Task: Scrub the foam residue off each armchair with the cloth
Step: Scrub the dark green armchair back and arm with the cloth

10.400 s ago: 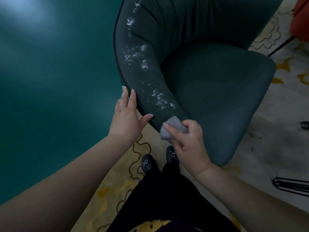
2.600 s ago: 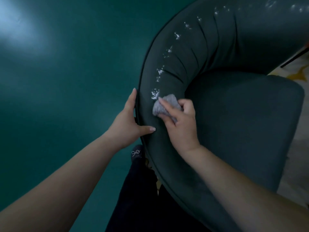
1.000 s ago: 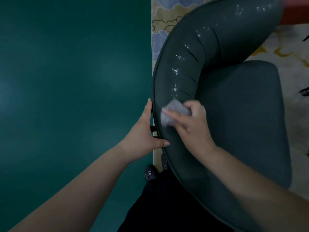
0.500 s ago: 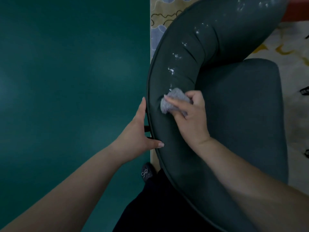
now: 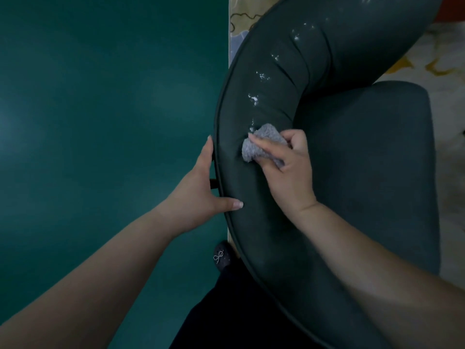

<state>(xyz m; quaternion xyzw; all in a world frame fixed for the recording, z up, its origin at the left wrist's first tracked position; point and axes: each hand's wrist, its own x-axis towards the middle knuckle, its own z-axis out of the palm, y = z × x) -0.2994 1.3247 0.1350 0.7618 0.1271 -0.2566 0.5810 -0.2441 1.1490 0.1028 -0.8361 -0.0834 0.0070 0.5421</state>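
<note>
Right hand (image 5: 286, 170) fingers (image 5: 261, 144) curled round grey cloth (image 5: 254, 147), which is pressed on the armchair (image 5: 251, 222) backrest just below foam residue (image 5: 254, 99); wrist angled in from lower right. Left hand (image 5: 198, 190) fingers held straight along the outer rim, thumb laid on the padding, forearm extended from lower left

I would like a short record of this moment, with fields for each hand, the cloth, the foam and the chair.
left hand: braces the outer rim of the armrest, thumb on top
right hand: grip on the cloth, pressing it to the armrest
fluffy grey cloth: bunched, on the padded armrest
white foam flecks: remain beyond the cloth, along the backrest curve
dark green upholstered armchair: seat bare
</note>
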